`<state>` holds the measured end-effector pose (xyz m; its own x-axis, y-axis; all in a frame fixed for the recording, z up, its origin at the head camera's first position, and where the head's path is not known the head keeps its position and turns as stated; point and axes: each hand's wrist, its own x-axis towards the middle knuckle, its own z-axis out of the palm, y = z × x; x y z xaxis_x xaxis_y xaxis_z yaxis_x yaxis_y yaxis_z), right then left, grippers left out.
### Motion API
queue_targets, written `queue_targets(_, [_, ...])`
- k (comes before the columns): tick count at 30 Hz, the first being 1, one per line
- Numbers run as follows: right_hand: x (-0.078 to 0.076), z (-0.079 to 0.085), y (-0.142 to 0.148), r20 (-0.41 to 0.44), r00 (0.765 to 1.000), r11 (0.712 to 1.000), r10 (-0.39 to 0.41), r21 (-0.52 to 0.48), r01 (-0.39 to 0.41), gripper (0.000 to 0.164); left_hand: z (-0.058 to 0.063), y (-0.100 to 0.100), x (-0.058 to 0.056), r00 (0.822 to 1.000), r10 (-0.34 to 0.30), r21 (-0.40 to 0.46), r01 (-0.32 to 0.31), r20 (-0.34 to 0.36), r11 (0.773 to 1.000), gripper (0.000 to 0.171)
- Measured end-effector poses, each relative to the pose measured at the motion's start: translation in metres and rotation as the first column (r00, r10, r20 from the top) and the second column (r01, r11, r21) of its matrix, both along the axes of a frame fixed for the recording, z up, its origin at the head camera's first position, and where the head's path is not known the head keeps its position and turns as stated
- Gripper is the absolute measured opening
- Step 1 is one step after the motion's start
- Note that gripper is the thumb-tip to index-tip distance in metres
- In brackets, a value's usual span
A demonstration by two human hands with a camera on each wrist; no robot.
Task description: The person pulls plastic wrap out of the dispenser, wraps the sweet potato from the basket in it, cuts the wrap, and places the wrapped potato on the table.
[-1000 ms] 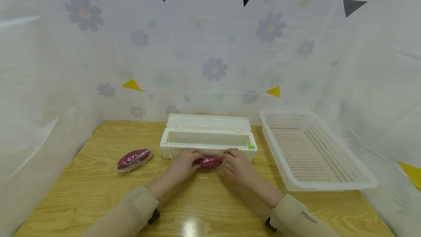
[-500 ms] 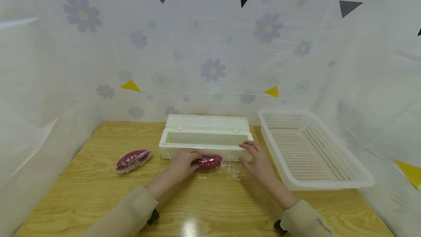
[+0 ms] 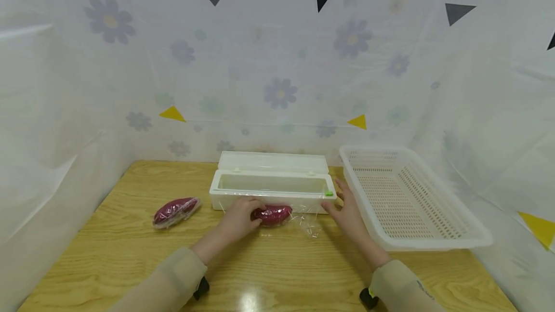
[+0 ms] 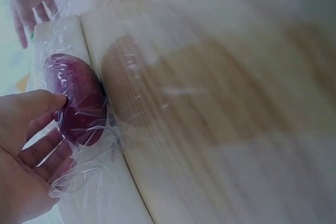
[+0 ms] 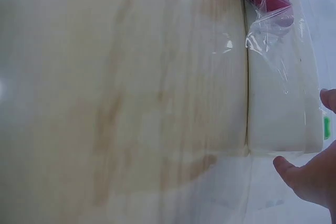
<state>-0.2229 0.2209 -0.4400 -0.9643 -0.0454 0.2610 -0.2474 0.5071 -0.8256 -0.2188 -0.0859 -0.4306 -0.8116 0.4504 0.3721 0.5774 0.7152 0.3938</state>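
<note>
A purple sweet potato (image 3: 272,215) in clear cling film (image 3: 309,225) lies against the front of a white cling film dispenser (image 3: 273,200). My left hand (image 3: 239,216) holds its left end; in the left wrist view the thumb presses on top and the fingers curl beneath. Loose film trails from both ends of the sweet potato. My right hand (image 3: 349,212) is at the dispenser's right end, fingers spread and holding nothing, near the green slide cutter (image 3: 329,193). In the right wrist view, its thumb and fingers stand around that corner.
Another film-wrapped sweet potato (image 3: 176,212) lies on the wooden table (image 3: 260,268) at the left. A white slotted plastic basket (image 3: 433,245) stands to the right, close beside my right hand. Behind the dispenser, its lid (image 3: 273,162) is raised near the curtain.
My right hand has let go of the sweet potato's right end and moved right to the dispenser's end, uncovering loose film and the green cutter. My left hand has kept its hold.
</note>
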Motion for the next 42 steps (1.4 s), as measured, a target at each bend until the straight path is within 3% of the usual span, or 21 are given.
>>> queue_targets(4, [-0.005, -0.004, 0.001, 0.060, 0.998, 0.999, 0.005, -0.041, -0.003, 0.089, 0.000, 0.000, 0.000, 0.998, 0.006, 0.060, -0.010, 0.068, 0.998, 0.023])
queue_targets(10, [-0.019, -0.016, 0.000, 0.038, 0.999, 0.995, 0.037, -0.093, -0.034, 0.089, -0.003, -0.001, -0.001, 0.996, 0.010, 0.101, -0.019, 0.091, 0.995, 0.022])
queue_targets(17, [-0.029, -0.017, -0.003, 0.026, 1.000, 1.000, -0.012, 0.002, 0.012, 0.087, -0.001, -0.002, 0.000, 0.995, 0.005, 0.117, -0.017, 0.104, 0.993, 0.021])
queue_targets(33, [-0.034, -0.017, 0.002, 0.120, 0.993, 1.000, -0.013, 0.030, 0.010, 0.087, -0.001, -0.006, -0.002, 0.992, -0.043, 0.092, 0.032, 0.122, 0.995, 0.021])
queue_targets(42, [-0.033, -0.015, 0.004, 0.118, 0.993, 0.999, -0.023, 0.052, 0.017, 0.087, 0.004, -0.007, -0.001, 0.987, -0.059, 0.081, 0.047, 0.151, 0.996, 0.024])
